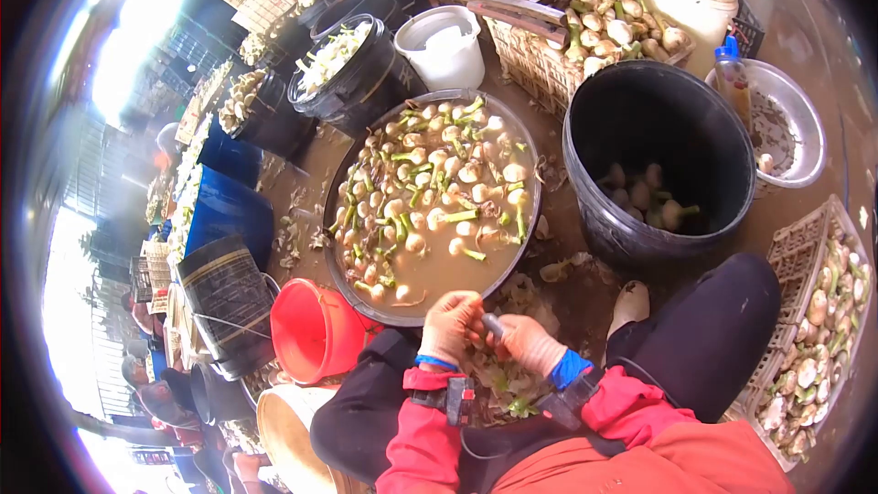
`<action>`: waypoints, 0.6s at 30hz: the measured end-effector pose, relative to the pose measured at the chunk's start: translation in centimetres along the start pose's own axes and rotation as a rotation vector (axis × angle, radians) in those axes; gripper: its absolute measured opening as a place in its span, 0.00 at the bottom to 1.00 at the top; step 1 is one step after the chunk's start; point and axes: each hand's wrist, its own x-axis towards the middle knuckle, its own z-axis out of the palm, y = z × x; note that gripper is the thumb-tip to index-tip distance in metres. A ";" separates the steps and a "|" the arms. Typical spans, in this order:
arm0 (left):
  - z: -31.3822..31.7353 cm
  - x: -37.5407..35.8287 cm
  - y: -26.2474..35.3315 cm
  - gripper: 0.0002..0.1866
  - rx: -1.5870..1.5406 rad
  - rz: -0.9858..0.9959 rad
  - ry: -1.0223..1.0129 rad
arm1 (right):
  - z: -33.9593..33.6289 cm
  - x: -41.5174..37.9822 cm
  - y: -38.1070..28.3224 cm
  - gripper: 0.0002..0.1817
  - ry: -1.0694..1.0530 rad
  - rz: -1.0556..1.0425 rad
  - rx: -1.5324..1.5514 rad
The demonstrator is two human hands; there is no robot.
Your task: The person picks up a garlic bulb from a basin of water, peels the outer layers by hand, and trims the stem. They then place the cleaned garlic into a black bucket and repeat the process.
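Observation:
My left hand [451, 327], in an orange-and-white glove, is closed just beyond my lap. What its fingers hold, if anything, is hidden. Close beside it, my gloved right hand [532, 345] grips a short grey tool [495, 326], perhaps a knife handle; its blade does not show. Just past both hands stands a wide round basin [416, 321] of muddy brown water. Pale bulbs with cut green stems [439, 165], like fresh garlic or onions, float in it. Peeled leaves and skins [512, 384] lie on the ground under my hands.
A large black bucket [594, 220] with several bulbs inside stands right of the basin. Crates of bulbs [828, 338] sit at right and at the back. A red bucket [306, 329] is at left, a white bucket [448, 59] behind. Other people [165, 398] sit far left.

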 end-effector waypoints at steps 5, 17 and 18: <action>-3.8 13.0 -0.3 0.23 0.734 0.706 0.100 | 0.6 -0.5 -0.9 0.11 0.023 0.047 -0.336; -0.3 7.4 0.6 0.27 -0.034 0.031 -0.226 | -1.2 3.1 1.6 0.17 0.520 -0.449 -0.066; -0.4 5.7 0.4 0.29 -0.108 0.083 -0.279 | -1.1 2.3 0.5 0.18 0.525 -0.460 -0.052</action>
